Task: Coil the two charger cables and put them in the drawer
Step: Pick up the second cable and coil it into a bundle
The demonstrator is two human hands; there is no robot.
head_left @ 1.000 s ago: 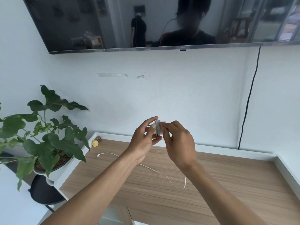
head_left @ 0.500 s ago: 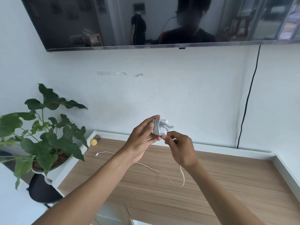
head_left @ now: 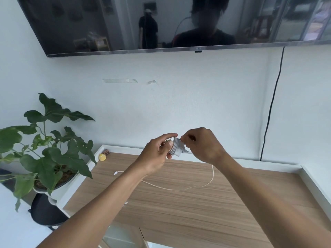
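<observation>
My left hand (head_left: 157, 153) grips a white charger plug (head_left: 177, 149) held up above the wooden desk top (head_left: 188, 208). Several turns of thin white cable are wound round the plug's body. My right hand (head_left: 202, 145) pinches the cable just above the plug. The loose rest of the white cable (head_left: 179, 189) hangs from my right hand, loops over the desk and ends in a small connector (head_left: 116, 173) at the left. A drawer and a second cable cannot be made out for sure.
A potted green plant (head_left: 48, 154) stands left of the desk on a black stool (head_left: 44, 212). A small yellow object (head_left: 102, 157) lies at the desk's back left corner. A TV (head_left: 161, 24) hangs on the wall, with a black cord (head_left: 272, 104) running down at the right.
My right hand has risen from below the plug to above it, carrying the cable round. The slack on the desk now trails in a wider loop to the right.
</observation>
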